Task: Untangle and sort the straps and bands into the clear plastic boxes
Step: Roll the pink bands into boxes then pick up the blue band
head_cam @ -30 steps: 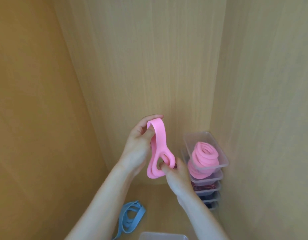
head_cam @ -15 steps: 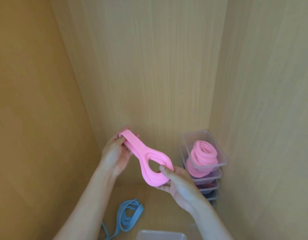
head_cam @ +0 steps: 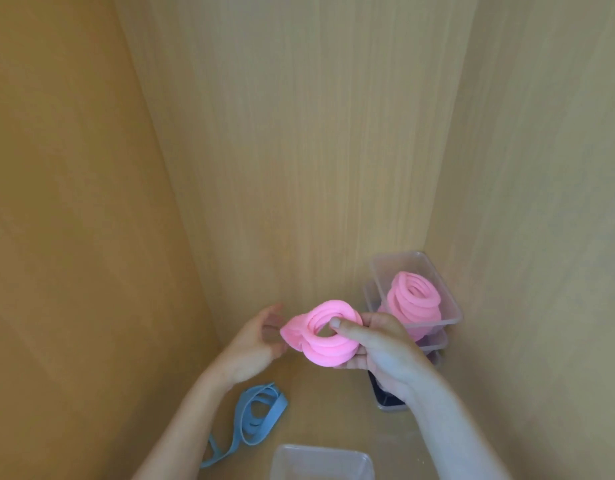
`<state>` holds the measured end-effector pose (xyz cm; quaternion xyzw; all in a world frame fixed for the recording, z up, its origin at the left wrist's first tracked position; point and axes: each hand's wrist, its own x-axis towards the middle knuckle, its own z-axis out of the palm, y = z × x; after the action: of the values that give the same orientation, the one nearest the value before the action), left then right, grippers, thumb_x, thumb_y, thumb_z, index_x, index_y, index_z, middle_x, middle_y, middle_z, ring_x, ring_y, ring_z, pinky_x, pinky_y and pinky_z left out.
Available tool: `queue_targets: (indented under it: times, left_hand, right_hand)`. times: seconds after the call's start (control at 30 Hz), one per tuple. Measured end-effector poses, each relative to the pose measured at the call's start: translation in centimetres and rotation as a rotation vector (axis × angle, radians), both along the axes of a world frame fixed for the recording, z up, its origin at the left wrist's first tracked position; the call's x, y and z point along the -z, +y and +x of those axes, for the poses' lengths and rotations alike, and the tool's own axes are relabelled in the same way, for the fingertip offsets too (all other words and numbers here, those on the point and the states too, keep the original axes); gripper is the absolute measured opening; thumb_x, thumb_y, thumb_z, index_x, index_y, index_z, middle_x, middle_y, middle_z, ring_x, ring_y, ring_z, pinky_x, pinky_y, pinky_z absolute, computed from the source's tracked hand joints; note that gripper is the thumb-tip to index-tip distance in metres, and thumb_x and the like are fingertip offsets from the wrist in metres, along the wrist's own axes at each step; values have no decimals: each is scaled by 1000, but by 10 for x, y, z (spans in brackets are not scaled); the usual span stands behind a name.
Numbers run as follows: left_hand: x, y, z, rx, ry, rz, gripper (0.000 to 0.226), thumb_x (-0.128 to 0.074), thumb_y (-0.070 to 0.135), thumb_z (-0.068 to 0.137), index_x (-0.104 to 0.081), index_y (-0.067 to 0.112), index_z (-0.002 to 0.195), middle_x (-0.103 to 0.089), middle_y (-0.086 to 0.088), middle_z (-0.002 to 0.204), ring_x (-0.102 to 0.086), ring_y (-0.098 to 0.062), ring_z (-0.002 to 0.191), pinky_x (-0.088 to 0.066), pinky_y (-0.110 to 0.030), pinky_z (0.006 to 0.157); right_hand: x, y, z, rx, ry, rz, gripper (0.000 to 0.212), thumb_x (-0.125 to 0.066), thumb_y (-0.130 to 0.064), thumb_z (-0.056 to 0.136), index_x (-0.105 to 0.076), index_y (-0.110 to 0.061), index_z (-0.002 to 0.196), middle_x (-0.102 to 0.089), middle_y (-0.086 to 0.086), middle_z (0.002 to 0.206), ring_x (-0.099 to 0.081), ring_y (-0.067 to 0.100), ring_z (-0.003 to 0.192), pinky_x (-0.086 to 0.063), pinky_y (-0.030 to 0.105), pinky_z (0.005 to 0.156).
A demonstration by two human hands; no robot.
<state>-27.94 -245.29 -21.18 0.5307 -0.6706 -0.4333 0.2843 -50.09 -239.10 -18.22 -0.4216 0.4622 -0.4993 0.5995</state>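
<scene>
Wooden shelf (head_cam: 319,403): right hand (head_cam: 385,355) fingers grip a coiled pink band (head_cam: 330,344); left hand (head_cam: 254,348) blurred, hold unclear. Pink coils (head_cam: 413,299) boxed at three o'clock; blue strap (head_cam: 261,414) at seven seemingly left to sort.

One wide-angle camera, worn on the person's head, faces forward and steeply down into a wooden corner (head_cam: 299,133). It sits close: both forearms (head_cam: 181,427) enter from the bottom edge, and the left hand (head_cam: 257,344) and right hand (head_cam: 385,355) meet at the pink band (head_cam: 328,348) in the lower middle, the stacked clear boxes (head_cam: 439,282) just right.
</scene>
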Motion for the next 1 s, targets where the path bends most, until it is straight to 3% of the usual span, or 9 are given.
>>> queue_targets:
  times: [0.1,0.17,0.23,0.33,0.53,0.73,0.9,1.0]
  left_hand:
    - [-6,19,-18,140,43,-76,86,-79,2,74,-41,31,145,-58,9,133,-58,-3,119,-51,-26,99]
    - [-9,30,-29,212,89,-93,70,-79,3,78,-53,29,137,-68,10,123,-64,-4,114,-52,-24,97]
    - [-13,36,-38,202,107,-136,41,-66,-3,88,-65,22,121,-76,6,106,-69,-4,100,-52,-19,88]
    - [-14,42,-43,123,113,-186,45,-49,-12,91,-71,21,111,-77,12,97,-70,-1,94,-49,-13,80]
    - [-11,40,-45,-123,423,-5,21,-62,-2,95,-72,9,110,-78,-9,96,-76,-24,85,-60,-31,64]
    - [-7,36,-45,-337,524,14,15,-69,3,90,-74,9,103,-78,-8,92,-75,-27,90,-62,-43,81]
    - [-7,37,-45,-430,584,7,12,-68,0,89,-76,6,95,-77,-12,89,-74,-31,88,-59,-48,84]
    - [-9,37,-39,-402,693,110,15,-61,1,95,-74,0,101,-76,-20,96,-73,-36,92,-60,-48,87]
  right_hand:
    - [-1,1,2,4,-16,-15,22,-71,-15,90,-73,0,107,-76,17,102,-74,29,96,-59,36,74]
    - [-1,2,4,-1,-53,-25,24,-69,-15,91,-72,2,108,-75,20,104,-73,34,98,-59,42,78]
    - [-1,3,6,-18,-94,-30,27,-68,-14,92,-70,6,110,-73,25,105,-72,39,98,-58,50,82]
    - [0,5,9,-5,-120,-17,26,-69,-14,90,-71,4,108,-74,23,105,-73,37,97,-59,42,75]
    - [12,9,18,27,-126,23,28,-74,-16,86,-73,-2,110,-74,19,108,-71,38,103,-57,54,89]
    - [18,10,35,228,-155,68,39,-80,-9,82,-61,1,115,-72,15,112,-73,28,101,-62,40,69]
    - [21,13,39,209,-117,33,29,-75,-4,87,-64,1,113,-75,13,107,-75,22,96,-63,39,75]
    - [24,13,37,172,-110,14,27,-74,-5,88,-65,2,112,-77,11,104,-74,22,98,-62,40,80]
